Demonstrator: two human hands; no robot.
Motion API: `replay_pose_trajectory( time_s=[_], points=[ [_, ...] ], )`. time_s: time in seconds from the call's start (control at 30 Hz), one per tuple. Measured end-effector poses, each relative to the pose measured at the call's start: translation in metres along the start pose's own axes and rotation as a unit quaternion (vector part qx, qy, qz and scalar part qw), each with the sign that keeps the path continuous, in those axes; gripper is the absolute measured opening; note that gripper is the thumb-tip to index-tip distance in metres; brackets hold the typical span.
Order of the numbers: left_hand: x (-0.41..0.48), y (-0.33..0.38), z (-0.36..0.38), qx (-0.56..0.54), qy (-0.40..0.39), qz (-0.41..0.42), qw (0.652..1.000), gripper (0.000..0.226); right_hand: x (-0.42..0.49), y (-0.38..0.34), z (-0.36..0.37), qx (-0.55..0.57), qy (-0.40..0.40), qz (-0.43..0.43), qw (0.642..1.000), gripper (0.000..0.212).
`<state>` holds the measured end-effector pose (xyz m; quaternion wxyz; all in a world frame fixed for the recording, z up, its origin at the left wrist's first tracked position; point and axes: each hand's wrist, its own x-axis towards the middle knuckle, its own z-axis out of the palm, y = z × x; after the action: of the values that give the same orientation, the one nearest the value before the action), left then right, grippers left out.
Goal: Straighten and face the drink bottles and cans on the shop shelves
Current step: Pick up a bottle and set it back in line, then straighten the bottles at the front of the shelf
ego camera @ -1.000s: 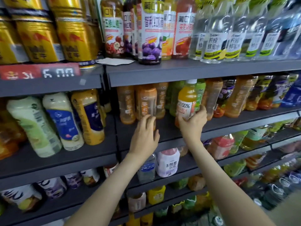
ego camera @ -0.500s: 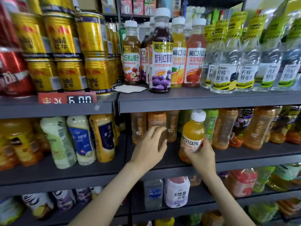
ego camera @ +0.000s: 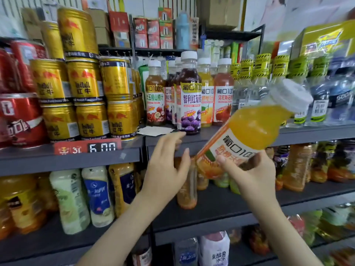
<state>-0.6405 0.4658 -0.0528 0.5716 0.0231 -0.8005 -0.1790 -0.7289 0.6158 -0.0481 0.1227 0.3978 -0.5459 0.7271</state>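
My right hand (ego camera: 247, 171) grips the lower end of an orange juice bottle (ego camera: 251, 131) with a white cap, held in the air and tilted so the cap points up and right. My left hand (ego camera: 167, 164) hovers open beside it, fingers spread, in front of the grey upper shelf's edge (ego camera: 192, 144). On that shelf stand a dark grape juice bottle (ego camera: 189, 95) at the front, a hawthorn juice bottle (ego camera: 155, 93), an orange one (ego camera: 206, 93) and a red one (ego camera: 223, 93). An orange-brown bottle (ego camera: 187, 191) stands on the middle shelf behind my left hand.
Stacked gold cans (ego camera: 84, 93) and red cans (ego camera: 17, 120) fill the upper left, above a red price tag (ego camera: 87, 147). Clear lemon-water bottles (ego camera: 269, 81) stand at the upper right. A loose white card (ego camera: 155, 130) lies on the shelf. Milky bottles (ego camera: 96, 194) fill the middle left shelf.
My right hand has lifted the orange juice bottle off the middle shelf and tilted it to the right. My left hand has come away from the orange-brown bottle and risen. The view has tilted upward.
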Motion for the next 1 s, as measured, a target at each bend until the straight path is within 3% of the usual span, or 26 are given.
replay_pose_trajectory(
  time_s=[0.1,0.3,0.43,0.5,0.6,0.8,0.9,1.0],
  points=[
    [0.031,0.003,0.001,-0.005,-0.014,-0.112,0.994,0.054,0.037,-0.015,-0.002,-0.002,-0.015,0.016,1.000,0.037],
    [0.085,-0.004,0.022,0.082,-0.106,-0.194,0.972,0.077,0.111,0.006,0.007,-0.073,-0.043,0.056,0.995,0.039],
    [0.105,-0.005,0.038,0.086,-0.130,-0.239,0.958,0.090,0.141,0.025,0.017,-0.094,-0.071,0.094,0.989,0.073],
    [0.110,-0.006,0.043,0.097,-0.132,-0.251,0.954,0.084,0.151,0.035,0.019,-0.104,-0.097,0.102,0.985,0.058],
    [0.112,-0.010,0.045,0.110,-0.129,-0.260,0.951,0.070,0.161,0.046,0.021,-0.114,-0.165,0.102,0.974,0.049],
    [0.114,-0.015,0.047,0.119,-0.113,-0.275,0.947,0.076,0.159,0.047,0.015,-0.128,-0.215,0.084,0.964,0.047],
    [0.098,0.001,0.049,0.205,-0.073,-0.231,0.948,0.080,0.144,0.044,0.011,-0.211,-0.159,0.021,0.964,0.048],
    [0.066,0.028,0.054,0.273,-0.013,-0.130,0.953,0.066,0.115,0.044,0.005,-0.234,-0.075,-0.079,0.966,0.043]
  ],
)
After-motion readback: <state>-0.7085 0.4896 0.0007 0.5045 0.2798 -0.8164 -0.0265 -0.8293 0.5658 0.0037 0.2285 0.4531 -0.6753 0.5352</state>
